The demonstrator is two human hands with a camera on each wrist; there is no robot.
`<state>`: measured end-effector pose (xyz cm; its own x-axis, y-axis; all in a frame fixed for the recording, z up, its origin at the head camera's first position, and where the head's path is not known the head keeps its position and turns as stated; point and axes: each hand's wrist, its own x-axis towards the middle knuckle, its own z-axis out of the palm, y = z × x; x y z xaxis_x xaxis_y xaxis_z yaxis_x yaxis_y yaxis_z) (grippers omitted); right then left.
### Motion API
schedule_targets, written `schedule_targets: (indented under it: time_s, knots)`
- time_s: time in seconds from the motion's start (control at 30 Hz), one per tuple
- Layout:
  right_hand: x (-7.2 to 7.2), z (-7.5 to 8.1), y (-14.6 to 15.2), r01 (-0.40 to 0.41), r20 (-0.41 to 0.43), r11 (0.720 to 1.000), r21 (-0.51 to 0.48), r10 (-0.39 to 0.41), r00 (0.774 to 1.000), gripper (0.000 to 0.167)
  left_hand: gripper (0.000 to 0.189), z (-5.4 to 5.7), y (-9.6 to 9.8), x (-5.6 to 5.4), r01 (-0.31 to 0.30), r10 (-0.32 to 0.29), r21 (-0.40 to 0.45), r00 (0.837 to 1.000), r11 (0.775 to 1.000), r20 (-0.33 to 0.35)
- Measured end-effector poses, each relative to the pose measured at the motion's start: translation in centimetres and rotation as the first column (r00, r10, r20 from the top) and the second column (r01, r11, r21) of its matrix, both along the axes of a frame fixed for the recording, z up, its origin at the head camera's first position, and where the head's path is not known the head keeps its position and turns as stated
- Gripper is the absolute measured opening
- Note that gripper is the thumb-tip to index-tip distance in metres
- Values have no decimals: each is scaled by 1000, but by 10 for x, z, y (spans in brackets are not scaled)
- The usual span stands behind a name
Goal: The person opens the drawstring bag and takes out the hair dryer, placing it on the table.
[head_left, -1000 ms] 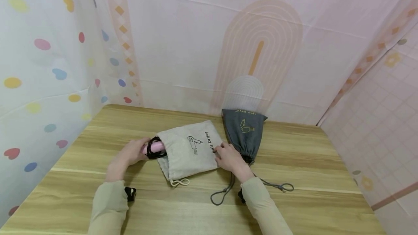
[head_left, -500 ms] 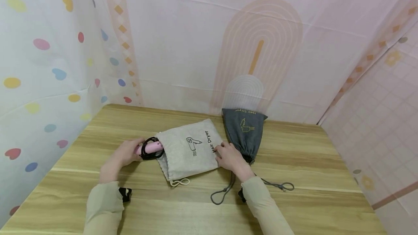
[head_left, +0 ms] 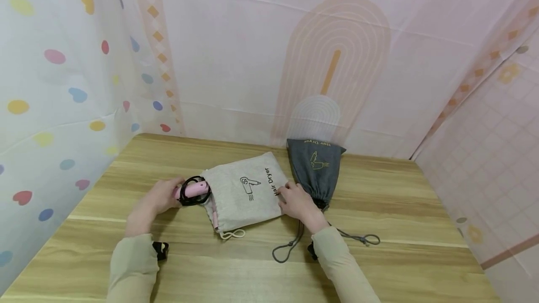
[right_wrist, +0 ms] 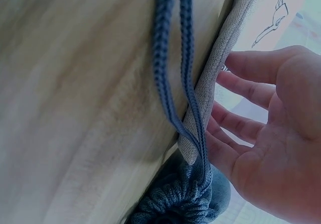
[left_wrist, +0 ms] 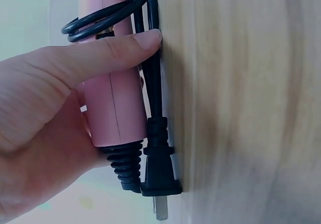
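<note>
A pink hair dryer (head_left: 196, 189) projects handle-first from the left-facing mouth of a light grey drawstring bag (head_left: 231, 209) printed "Hair Dryer". My left hand (head_left: 157, 198) grips its handle, thumb crossing the pink barrel and the black cord. In the left wrist view, the cord loops round the handle and its plug (left_wrist: 159, 169) hangs beside the handle's end. A pink sliver shows lower in the bag's mouth; the rest of the dryer is hidden inside. On the bag's right end rests my right hand (head_left: 298, 204), fingertips touching the cloth, fingers spread and slightly bent in the right wrist view.
A dark grey drawstring bag (head_left: 317, 176), also printed "Hair Dryer", lies right of the light one, against the back curtain (head_left: 236, 60). Its looped cords (head_left: 290, 246) run forward beneath my right forearm. The wooden table (head_left: 236, 270) extends in front.
My left hand has shifted left, drawing more of the pink handle and cord out of the bag. A pink sliver now shows at the mouth's lower edge. My right hand stays put.
</note>
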<state>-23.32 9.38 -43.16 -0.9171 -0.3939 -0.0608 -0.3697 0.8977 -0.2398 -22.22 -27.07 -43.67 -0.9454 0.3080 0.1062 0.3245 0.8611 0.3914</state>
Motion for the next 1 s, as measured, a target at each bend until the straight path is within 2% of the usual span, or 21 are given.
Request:
schedule_targets:
  time_s: [0.17,0.33,0.43,0.73,0.83,1.0]
  knots:
    - [0,1,-2,-2,-6,1000,24,2,1000,26,43,2,7,2,-45,46,-37,999,998,8]
    - [0,0,-3,-3,-21,999,38,4,1000,26,64,4,14,5,-122,129,-87,988,989,83]
    - [1,0,-4,-2,-25,999,41,4,1000,25,71,4,18,7,-157,167,-104,981,982,100]
    - [2,0,-5,5,-14,999,42,-5,1000,24,84,3,27,5,-215,232,-134,965,967,123]
    - [1,0,-6,9,-5,999,42,-8,1000,25,84,3,29,2,-225,242,-132,961,965,132]
    - [1,0,-6,14,-7,999,42,-14,1000,24,68,4,29,1,-226,236,-96,965,969,114]
